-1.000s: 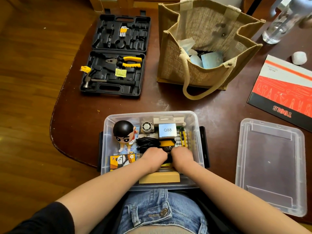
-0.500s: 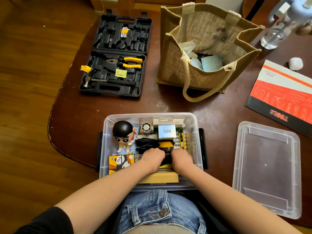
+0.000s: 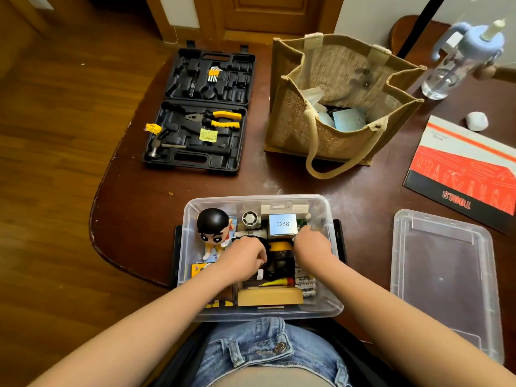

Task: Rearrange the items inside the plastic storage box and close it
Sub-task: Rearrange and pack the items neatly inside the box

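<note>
Plastic storage box point(image 3: 329, 300), judged light, rigid and slippery, is shown beneath both hands, left hand point(image 3: 245, 258) curled among contents, right hand point(image 3: 312, 247) reaching apart; rims are best gripped.

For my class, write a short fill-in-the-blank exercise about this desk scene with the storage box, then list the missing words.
1. Both hands, left hand and right hand, reach into the clear ____.
2. The lid lies on the table to the box's ____.
3. The pliers in the tool case have ____ handles.
4. The small square box reads ____.

Missing words: box; right; yellow; Q88
</note>
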`<action>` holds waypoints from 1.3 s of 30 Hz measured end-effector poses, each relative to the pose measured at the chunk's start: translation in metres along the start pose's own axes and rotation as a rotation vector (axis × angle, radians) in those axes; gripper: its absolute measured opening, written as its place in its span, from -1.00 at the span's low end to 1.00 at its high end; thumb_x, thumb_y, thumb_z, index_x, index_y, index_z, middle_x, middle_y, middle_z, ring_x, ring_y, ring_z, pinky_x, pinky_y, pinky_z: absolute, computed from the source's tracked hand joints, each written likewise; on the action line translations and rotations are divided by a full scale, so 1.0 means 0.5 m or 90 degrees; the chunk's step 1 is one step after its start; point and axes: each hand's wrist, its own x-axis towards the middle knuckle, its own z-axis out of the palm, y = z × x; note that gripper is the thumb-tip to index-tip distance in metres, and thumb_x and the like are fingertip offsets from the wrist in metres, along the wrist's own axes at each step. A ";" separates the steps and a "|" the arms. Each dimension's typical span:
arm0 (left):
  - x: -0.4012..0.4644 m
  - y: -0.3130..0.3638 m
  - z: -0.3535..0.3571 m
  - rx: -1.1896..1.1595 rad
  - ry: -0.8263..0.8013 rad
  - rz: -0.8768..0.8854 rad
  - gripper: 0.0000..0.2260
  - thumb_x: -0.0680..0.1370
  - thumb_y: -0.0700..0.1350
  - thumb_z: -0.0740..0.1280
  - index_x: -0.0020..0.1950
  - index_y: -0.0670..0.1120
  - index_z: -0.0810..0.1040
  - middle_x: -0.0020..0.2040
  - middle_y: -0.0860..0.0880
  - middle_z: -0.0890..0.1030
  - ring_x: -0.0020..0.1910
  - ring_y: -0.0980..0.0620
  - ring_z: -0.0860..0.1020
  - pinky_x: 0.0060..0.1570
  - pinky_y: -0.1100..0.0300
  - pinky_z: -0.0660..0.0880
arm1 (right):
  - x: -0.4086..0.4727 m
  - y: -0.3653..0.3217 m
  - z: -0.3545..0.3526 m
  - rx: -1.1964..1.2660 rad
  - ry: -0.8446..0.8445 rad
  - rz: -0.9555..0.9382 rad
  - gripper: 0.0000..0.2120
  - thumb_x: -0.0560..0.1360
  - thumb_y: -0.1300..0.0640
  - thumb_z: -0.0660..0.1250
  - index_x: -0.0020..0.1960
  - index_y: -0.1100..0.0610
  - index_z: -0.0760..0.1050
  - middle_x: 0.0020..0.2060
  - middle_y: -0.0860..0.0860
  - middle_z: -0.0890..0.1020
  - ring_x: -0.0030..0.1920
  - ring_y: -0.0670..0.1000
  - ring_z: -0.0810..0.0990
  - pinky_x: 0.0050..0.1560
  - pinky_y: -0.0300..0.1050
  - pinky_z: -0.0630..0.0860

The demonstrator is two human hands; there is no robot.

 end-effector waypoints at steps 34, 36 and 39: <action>-0.053 -0.029 -0.014 0.023 0.167 0.047 -0.74 0.59 -0.13 0.22 0.24 0.00 0.55 0.21 0.02 0.52 0.27 0.03 0.38 0.37 0.11 0.21 | 0.000 -0.020 0.011 -0.042 -0.030 0.008 -0.76 0.51 0.37 0.18 0.09 0.21 0.54 0.05 0.07 0.60 0.04 0.08 0.60 -0.24 -0.16 0.43; -0.057 -0.042 -0.013 0.046 0.190 0.046 -0.74 0.58 -0.14 0.23 0.25 0.00 0.53 0.23 0.04 0.48 0.28 0.05 0.35 0.32 0.15 0.22 | -0.009 -0.007 0.008 0.043 -0.020 -0.017 -0.88 0.56 0.26 0.19 -0.11 0.19 0.48 -0.08 0.10 0.59 -0.08 0.10 0.59 -0.25 -0.13 0.43; -0.062 -0.058 -0.011 0.082 0.178 0.046 -0.66 0.55 -0.17 0.27 0.33 -0.01 0.46 0.29 0.04 0.42 0.31 0.04 0.32 0.30 0.14 0.30 | -0.020 0.003 0.020 0.232 -0.087 -0.025 -0.63 0.62 -0.04 0.13 -0.27 0.15 0.36 -0.20 0.10 0.63 -0.23 0.08 0.61 -0.14 -0.09 0.55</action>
